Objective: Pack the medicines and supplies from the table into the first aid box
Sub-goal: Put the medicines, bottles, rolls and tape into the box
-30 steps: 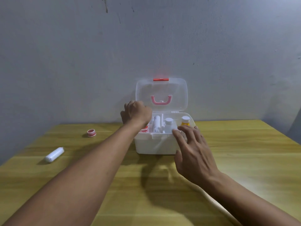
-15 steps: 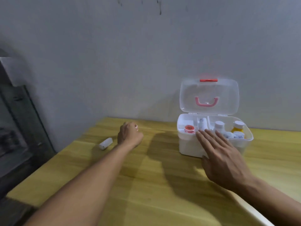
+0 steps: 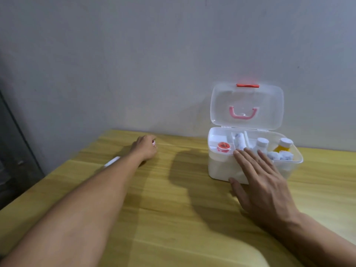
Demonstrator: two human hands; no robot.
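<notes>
On table [image 3: 173,218], left hand [image 3: 145,148] gripping tape roll [image 3: 153,143]

Box [image 3: 227,168] sits on table [image 3: 173,218] at wall, just beyond right hand [image 3: 264,187], lid [image 3: 247,106] up behind it. Tape [image 3: 153,143] at left hand [image 3: 144,148], far left of box. Tube [image 3: 111,162] left of left forearm.

No readable text, brand, number or sign anywhere. Faint bluish marks on the white rolls [image 3: 239,140] inside the first aid box [image 3: 227,166], too blurred to make out. Red pattern on the small tape roll [image 3: 223,147] at the box's 9 o'clock side, no letters legible. Bottle labels too small to tell.
</notes>
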